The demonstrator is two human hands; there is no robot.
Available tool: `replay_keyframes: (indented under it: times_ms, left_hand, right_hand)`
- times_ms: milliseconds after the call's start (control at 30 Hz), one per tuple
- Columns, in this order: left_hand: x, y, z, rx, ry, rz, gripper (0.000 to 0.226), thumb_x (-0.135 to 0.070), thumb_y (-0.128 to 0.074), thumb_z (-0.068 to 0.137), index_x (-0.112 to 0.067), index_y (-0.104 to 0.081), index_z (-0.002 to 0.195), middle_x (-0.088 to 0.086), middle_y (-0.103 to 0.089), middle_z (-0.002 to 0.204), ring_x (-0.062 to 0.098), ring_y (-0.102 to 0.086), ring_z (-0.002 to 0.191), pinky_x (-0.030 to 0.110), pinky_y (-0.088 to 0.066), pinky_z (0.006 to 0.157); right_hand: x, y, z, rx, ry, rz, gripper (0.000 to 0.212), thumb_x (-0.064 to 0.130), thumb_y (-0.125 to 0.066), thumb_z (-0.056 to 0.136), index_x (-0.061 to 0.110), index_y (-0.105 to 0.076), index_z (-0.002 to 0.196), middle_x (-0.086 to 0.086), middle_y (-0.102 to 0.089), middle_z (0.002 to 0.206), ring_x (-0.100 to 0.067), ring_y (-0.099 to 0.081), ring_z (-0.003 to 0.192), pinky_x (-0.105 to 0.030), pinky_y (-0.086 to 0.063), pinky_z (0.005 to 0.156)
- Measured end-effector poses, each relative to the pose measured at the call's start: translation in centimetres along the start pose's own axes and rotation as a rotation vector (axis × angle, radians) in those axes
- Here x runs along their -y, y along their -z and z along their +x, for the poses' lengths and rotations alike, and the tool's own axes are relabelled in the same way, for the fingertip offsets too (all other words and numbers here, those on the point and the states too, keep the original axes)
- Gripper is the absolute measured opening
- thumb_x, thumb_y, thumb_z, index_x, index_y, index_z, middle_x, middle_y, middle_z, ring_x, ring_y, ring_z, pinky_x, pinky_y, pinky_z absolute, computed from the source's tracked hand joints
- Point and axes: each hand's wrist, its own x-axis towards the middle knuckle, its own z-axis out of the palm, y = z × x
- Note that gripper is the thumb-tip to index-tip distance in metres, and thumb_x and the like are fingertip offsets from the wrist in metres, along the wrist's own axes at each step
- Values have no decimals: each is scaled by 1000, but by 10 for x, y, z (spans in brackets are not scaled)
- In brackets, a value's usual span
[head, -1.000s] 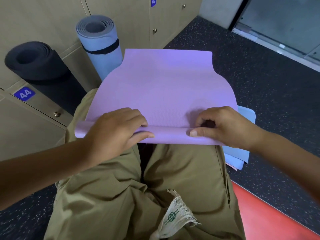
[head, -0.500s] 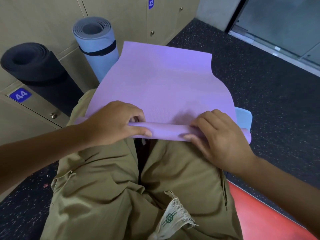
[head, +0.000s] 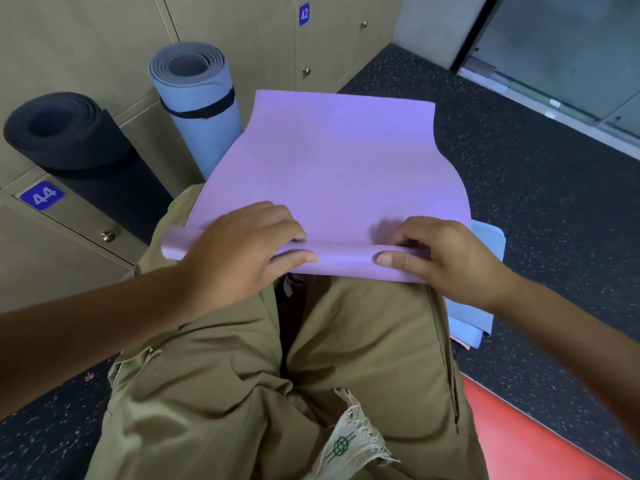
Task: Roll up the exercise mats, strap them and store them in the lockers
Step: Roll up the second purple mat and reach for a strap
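A purple mat (head: 332,161) lies over my knees and stretches away onto the floor. Its near edge is curled into a thin roll (head: 343,259) across my lap. My left hand (head: 239,251) grips the left part of that roll, fingers over the top and thumb underneath. My right hand (head: 440,254) pinches the right part, thumb on the front and fingers curled behind. A rolled light blue mat (head: 199,109) with a black strap stands against the lockers (head: 249,36). A rolled black mat (head: 72,140) leans beside it.
Beige locker doors numbered 44 (head: 42,196) and 42 (head: 303,13) line the left. A folded light blue mat (head: 478,306) lies under my right leg, a red mat (head: 526,441) at lower right. Dark speckled floor runs to a glass door (head: 568,50).
Both hands have shifted along the roll's near edge and re-gripped it. My right hand moved from lying over the roll to pinching it with the thumb in front.
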Motion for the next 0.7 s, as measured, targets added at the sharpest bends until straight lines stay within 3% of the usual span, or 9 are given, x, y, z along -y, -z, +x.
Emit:
replay_keyframes:
  times_ms: [100,200,267,367,500,700]
  left_hand:
    - [-2,-7,-8,-25,11,66,49,-56,-59,93,-10,-74,102,1,-67,92,26,-61,81,39,-52,66]
    - [2,-6,-5,14,41,46,49,-61,-58,91,-15,-74,100,-4,-66,91,21,-58,82,35,-46,69]
    - [5,-2,1,59,47,3,45,-60,-55,92,-18,-73,97,-7,-65,89,18,-58,81,34,-45,71]
    - [9,1,12,117,97,-86,45,-62,-52,90,-23,-73,95,-12,-66,87,12,-60,82,35,-46,76]
    - [17,3,27,212,215,-219,45,-69,-56,81,-28,-74,91,-17,-70,87,6,-63,88,33,-46,82]
    - [23,5,52,358,361,-372,46,-72,-62,68,-31,-77,84,-17,-73,82,5,-67,85,34,-53,87]
  right_hand:
    - [1,7,6,60,-53,141,45,64,-64,89,19,-67,83,3,-59,75,-12,-53,71,-19,-40,65]
    - [3,9,14,83,-45,55,49,70,-59,88,21,-66,83,4,-57,75,-13,-51,73,-28,-42,66]
    - [4,7,14,20,-22,-50,51,72,-53,87,23,-65,88,9,-55,80,-10,-48,77,-32,-44,67]
    - [15,-1,5,-151,35,-171,39,54,-57,94,18,-65,106,5,-59,95,-18,-54,88,-39,-49,73]
    - [26,-17,-3,-345,157,-407,28,29,-50,102,9,-68,96,-7,-63,90,-33,-55,79,-46,-47,68]
    - [12,-20,-11,-345,101,-285,37,47,-66,94,12,-70,105,-4,-65,98,-29,-56,87,-45,-48,76]
